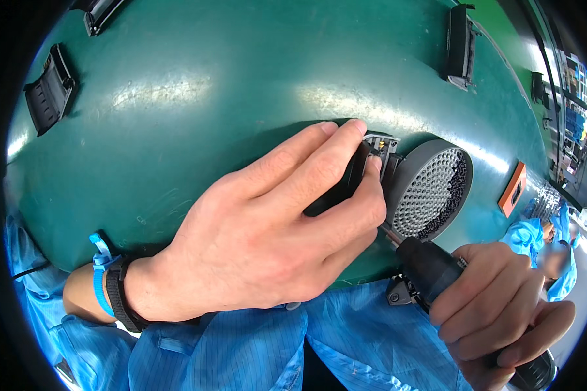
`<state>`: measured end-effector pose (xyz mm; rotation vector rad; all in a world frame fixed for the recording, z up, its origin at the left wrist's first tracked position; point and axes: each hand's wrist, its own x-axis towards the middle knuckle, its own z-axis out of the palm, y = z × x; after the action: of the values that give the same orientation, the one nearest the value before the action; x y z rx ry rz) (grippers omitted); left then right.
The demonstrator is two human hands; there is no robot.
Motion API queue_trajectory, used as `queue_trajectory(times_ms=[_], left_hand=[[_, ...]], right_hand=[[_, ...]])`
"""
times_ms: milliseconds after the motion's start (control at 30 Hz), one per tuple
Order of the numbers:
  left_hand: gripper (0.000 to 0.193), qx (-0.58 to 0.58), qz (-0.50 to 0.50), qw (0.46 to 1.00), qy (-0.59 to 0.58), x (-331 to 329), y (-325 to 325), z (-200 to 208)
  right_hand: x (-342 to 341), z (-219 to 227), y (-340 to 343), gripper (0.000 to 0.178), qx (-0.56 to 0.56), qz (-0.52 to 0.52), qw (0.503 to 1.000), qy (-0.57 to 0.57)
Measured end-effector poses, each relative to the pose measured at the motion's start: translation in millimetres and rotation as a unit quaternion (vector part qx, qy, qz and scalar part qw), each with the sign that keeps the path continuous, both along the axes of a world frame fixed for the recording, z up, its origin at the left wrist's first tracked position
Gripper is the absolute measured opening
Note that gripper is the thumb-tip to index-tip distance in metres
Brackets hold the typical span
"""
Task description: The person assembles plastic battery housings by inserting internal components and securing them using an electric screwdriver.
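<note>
- Left hand (267,221): bare, ungloved, with short nails.
- Right hand (489,306): also bare.
- Left wrist: a black woven-looking band (119,293) worn nearest the hand, and behind it a bright blue strap (100,287) with a blue clasp-like piece (100,242) standing up from it.
- Garment (222,348): blue, loose and creased, lined with fine darker stripes; a pale round button (293,305) and a stitched tab (176,345) show.
- Left sleeve (29,287): apparently the same blue cloth, though the rim blurs it.
</note>
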<state>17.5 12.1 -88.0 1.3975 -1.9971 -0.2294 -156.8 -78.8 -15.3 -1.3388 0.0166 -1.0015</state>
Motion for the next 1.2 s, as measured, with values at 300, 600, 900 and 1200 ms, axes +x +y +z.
queue_trajectory(times_ms=[300, 600, 900, 1200], left_hand=[[0.013, 0.008, -0.006, 1.000, 0.000, 0, 0, 1], [0.013, 0.018, 0.002, 1.000, 0.015, 0, -1, 1], [0.017, 0.021, -0.003, 0.999, 0.028, -1, -1, 4], [0.030, 0.040, -0.048, 0.997, -0.040, 8, 0, 14]], right_hand=[[-11, 14, -4, 0.030, -0.008, 0.080, 0.992, 0.099], [3, -6, 2, 0.030, -0.018, 0.003, 1.000, 0.004], [12, -13, 6, 0.033, -0.059, -0.001, 0.998, -0.019], [-14, 8, -21, 0.028, 0.057, -0.041, 0.991, -0.118]])
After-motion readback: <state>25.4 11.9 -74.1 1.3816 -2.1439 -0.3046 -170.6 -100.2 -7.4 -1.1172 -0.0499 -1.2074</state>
